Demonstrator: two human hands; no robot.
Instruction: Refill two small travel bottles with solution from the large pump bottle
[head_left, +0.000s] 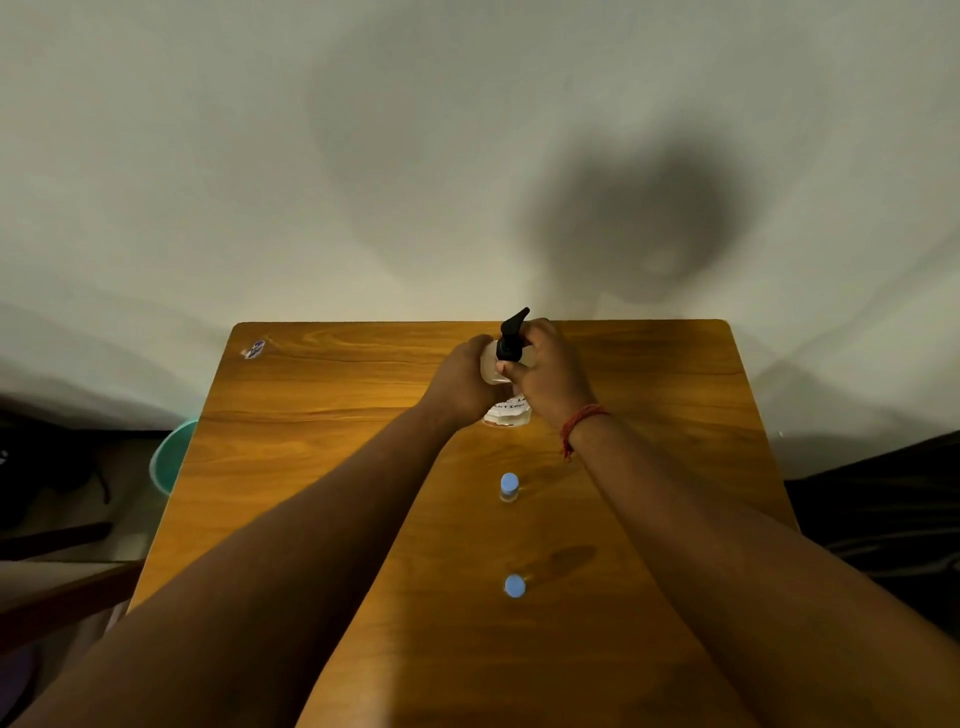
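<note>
1. The task looks to be at its very beginning; both small travel bottles stand on the table with their blue caps on, so I judge that neither has been opened or refilled yet, though how much liquid either holds is too small to tell.
2. The first travel bottle stands just below the centre of the frame; the second travel bottle stands lower, near the bottom centre; the two are well apart, in a line below the pump bottle.
3. The pump bottle stands upright on the wooden table, above the centre of the frame, near the table's far edge by a pale wall.
4. The left hand wraps round the left side of the pump bottle's body, fingers curled on it; the right hand grips the neck just under the black pump head, thumb across the front.
5. What is left, as I judge it: opening or working the pump, uncapping each small bottle, filling both, and capping them again.
6. The pump bottle is clear plastic, rounded at the shoulder, with a white label low on its front bearing print too small to read; its black nozzle points toward the upper right.
7. A red thread band circles the right wrist; a teal bowl-like thing shows past the table's left edge.
</note>
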